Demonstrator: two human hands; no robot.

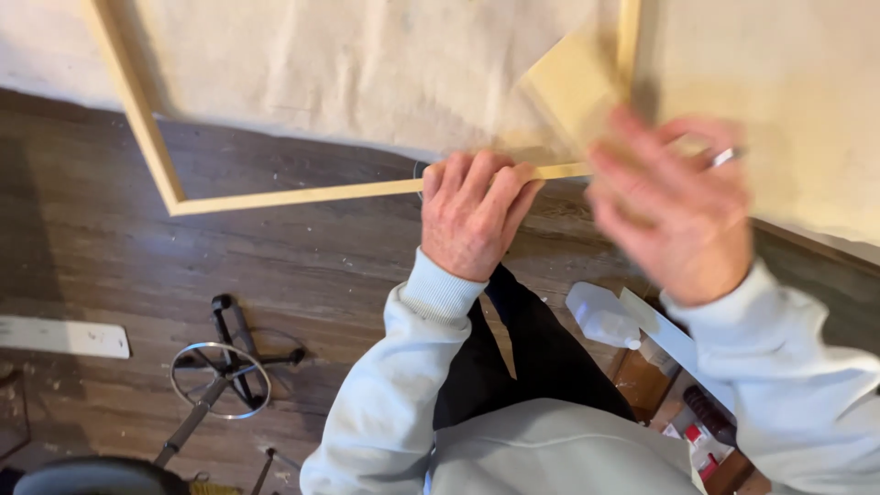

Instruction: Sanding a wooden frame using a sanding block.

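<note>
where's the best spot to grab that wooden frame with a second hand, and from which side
Probably the bare stretch of the wooden frame's bottom rail, left of the left hand already curled over it. Come from above, fingers wrapping over the thin, straight rail as that hand does. The right-hand corner is crowded by the blurred right hand and a triangular brace.

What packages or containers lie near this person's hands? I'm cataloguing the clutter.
White plastic bottle: lying under the right wrist, pale and rounded.
Small red-and-white package: bottom right, boxy, in a brown wooden tray.
No signs or screens show.
</note>
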